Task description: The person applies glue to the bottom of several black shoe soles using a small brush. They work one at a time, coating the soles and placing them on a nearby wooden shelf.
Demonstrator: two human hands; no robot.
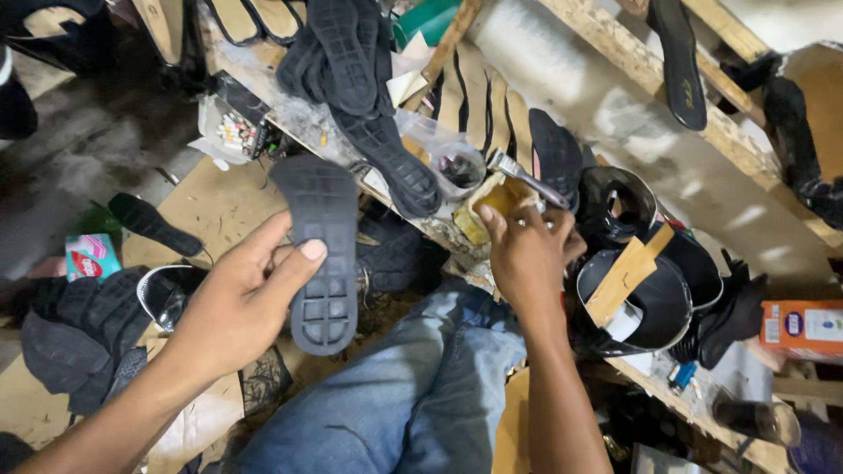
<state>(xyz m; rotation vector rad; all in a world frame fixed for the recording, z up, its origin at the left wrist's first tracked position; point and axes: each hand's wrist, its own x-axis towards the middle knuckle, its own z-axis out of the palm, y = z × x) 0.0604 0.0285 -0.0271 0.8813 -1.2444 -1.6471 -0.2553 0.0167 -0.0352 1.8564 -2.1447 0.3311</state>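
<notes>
Left hand [241, 298] fingers around black sole [323, 250], thumb across.

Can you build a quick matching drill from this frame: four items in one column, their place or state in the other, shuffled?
Items:
1. black sole
2. brush
3. orange box
4. pile of black soles

Places or states:
A. far right on the bench
B. held up in the left hand
C. lying on the bench top, upper centre
D. gripped by the right hand over a yellow glue pot

Pairs: 1-B, 2-D, 3-A, 4-C
</notes>
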